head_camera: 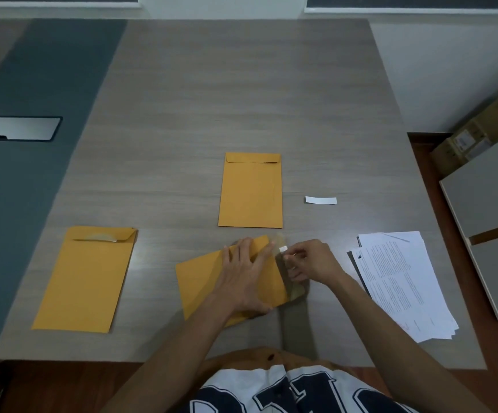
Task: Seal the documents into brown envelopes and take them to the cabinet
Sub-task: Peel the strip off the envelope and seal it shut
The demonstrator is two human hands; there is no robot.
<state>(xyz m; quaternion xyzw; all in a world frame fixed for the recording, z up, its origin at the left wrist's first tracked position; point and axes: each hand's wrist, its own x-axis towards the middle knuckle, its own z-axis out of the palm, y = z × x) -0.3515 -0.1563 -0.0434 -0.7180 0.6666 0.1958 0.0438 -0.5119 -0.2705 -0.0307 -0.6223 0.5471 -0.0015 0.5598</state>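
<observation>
A small white backing strip (283,249) is pinched between thumb and fingertip of the right hand (311,260), the grip clamped on its free end just beside the open flap (294,289) of the near envelope (203,281). The strip appears to be partly lifted from the adhesive band; how much is still stuck cannot be told. The left hand (246,278) is laid flat on the envelope, fingers spread and straight, so its grip is apart and only pressing down.

The step in hand is judged to be the peeling of the seal liner. It would be done best if the strip were drawn low and along the flap's length, not straight up, so that the thin paper is not torn. The envelope should be kept pinned close to the flap, since it lies skewed on the table (182,114) and could swivel. The bared adhesive should be kept off the fingers before the flap is folded and pressed from the middle outward.

Farther off, a closed envelope (250,192) lies beyond the hands, with a discarded strip (321,200) to its right. An envelope with its flap loose (87,278) lies to the left, and a stack of documents (402,284) to the right.
</observation>
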